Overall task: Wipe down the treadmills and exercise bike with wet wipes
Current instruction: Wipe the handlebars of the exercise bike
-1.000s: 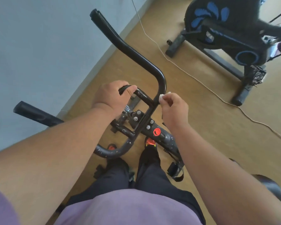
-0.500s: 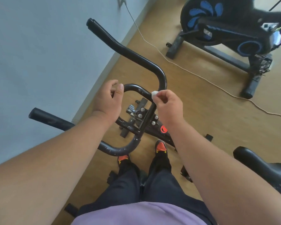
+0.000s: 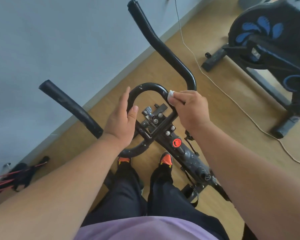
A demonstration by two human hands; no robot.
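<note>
The right hand (image 3: 191, 108) pinches a white wipe (image 3: 171, 96) in its fingertips against the bike's handlebar loop (image 3: 146, 86). The left hand (image 3: 121, 121), fingers straight, rests against the loop's left side.

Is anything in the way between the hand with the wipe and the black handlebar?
No, nothing is. The right hand pinches the white wet wipe and presses it straight onto the curved handlebar loop. The left hand lies on the loop's other side, clear of it.
</note>
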